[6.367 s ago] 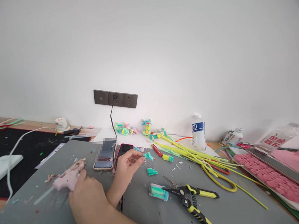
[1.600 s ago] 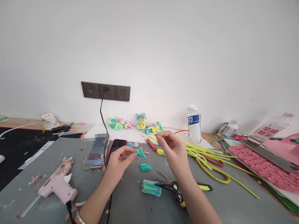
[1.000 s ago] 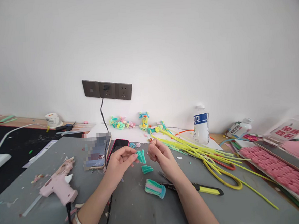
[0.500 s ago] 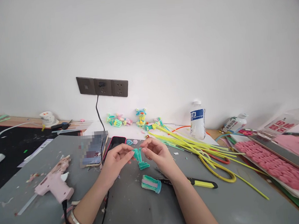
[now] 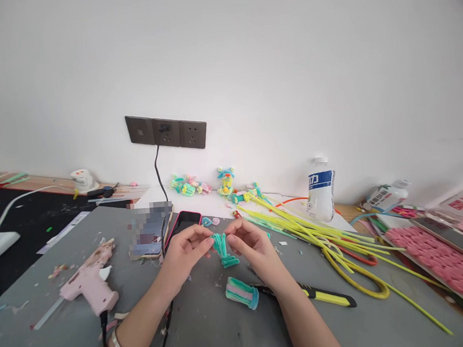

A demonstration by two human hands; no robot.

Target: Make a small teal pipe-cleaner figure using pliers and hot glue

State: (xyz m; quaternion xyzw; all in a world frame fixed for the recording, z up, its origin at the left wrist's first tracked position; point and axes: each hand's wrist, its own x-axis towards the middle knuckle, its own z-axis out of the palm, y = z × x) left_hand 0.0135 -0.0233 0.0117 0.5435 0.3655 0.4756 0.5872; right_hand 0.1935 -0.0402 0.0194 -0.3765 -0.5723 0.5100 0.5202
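My left hand (image 5: 183, 253) pinches a small teal pipe-cleaner piece (image 5: 219, 244) between thumb and fingertips, just above the grey mat (image 5: 210, 328). From the right, my right hand (image 5: 252, 246) has its fingertips closed on the same piece. A second teal folded piece (image 5: 230, 260) lies on the mat right below them. A teal-and-pink bundle (image 5: 242, 293) rests nearer to me, beside the yellow-handled pliers (image 5: 319, 294), which my right forearm partly hides.
A pink glue gun (image 5: 90, 281) lies at the left with its cord along my left arm. Two phones (image 5: 164, 231) sit behind my hands. Yellow pipe cleaners (image 5: 327, 241), a bottle (image 5: 321, 196) and pink sheets (image 5: 439, 259) fill the right; small finished figures (image 5: 226, 182) line the wall.
Earlier my right hand put down the glue gun, reached toward the yellow pipe cleaners, then came back to meet the left hand on the teal piece. Over the last half second both hands stayed together.
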